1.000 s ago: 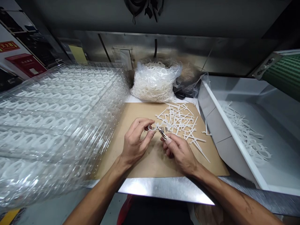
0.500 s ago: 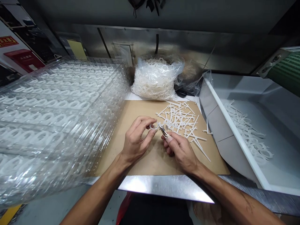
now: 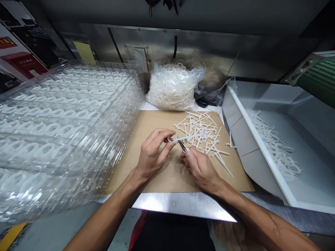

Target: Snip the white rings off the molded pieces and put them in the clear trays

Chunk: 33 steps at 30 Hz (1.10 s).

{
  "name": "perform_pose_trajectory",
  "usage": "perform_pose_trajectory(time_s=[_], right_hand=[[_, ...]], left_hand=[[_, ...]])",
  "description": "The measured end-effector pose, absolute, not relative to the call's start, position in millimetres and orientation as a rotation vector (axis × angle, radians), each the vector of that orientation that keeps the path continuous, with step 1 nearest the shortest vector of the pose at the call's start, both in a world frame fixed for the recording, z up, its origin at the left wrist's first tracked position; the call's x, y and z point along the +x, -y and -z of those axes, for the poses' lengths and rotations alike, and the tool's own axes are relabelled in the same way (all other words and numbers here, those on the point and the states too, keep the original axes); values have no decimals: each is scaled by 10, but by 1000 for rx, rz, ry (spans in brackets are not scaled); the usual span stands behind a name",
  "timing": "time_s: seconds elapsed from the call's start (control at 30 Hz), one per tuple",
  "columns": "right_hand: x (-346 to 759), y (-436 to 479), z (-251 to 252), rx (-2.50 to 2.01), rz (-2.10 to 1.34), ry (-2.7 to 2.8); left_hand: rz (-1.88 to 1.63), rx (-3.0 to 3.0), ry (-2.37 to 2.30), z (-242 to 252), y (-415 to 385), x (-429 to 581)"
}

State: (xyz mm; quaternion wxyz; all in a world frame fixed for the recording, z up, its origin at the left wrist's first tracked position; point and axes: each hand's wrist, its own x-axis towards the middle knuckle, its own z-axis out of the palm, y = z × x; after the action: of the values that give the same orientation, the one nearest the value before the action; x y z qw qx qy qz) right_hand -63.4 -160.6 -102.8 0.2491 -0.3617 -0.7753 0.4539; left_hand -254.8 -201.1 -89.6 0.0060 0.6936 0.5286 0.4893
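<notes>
Over the cardboard sheet (image 3: 131, 174) on the steel worktop (image 3: 183, 205), I see the left hand (image 3: 153, 157) pinching a white plastic piece (image 3: 178, 139) while the right hand (image 3: 200, 170) clenches small nippers (image 3: 182, 146); one slip could nick the fingers (image 3: 162, 134).

Factory workshop: steel workbench (image 3: 183, 205), stacked clear plastic trays (image 3: 68, 122), bulk bag (image 3: 190, 71) of white plastic parts (image 3: 170, 96), white bin (image 3: 240, 139).

Wht plastic piece (image 3: 178, 139) (prob. flosser), mid-air
</notes>
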Motion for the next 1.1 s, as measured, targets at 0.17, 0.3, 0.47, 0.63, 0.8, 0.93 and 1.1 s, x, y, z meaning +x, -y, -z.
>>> perform_pose_trajectory(time_s=[0.17, 0.3, 0.47, 0.63, 0.8, 0.93, 1.1], right_hand=[[-656, 1604, 1082, -987, -1370, 2056], [-656, 1600, 1135, -965, -1426, 2011], [-664, 1593, 1153, -919, -1454, 1985], [-664, 1595, 1170, -859, -1473, 1945], [-659, 1574, 1225, -855, -1497, 1970], [-654, 1582, 1246, -870, -1546, 1992], [-658, 1626, 1167, -885, -1556, 2007]], left_hand=[[-1598, 2106, -1704, 895, 2012, -2552], [-1680, 2002, -1697, 935, 2016, -2579], [-1730, 1863, -1690, 970, 2009, -2607], [-1766, 1575, -1546, 733, 2161, -2483], [-1675, 1600, -1391, 172, 2722, -2348], [-1616, 1763, -1457, -327, 3206, -2590], [-1520, 1876, -1883, -912, 3034, -3333]])
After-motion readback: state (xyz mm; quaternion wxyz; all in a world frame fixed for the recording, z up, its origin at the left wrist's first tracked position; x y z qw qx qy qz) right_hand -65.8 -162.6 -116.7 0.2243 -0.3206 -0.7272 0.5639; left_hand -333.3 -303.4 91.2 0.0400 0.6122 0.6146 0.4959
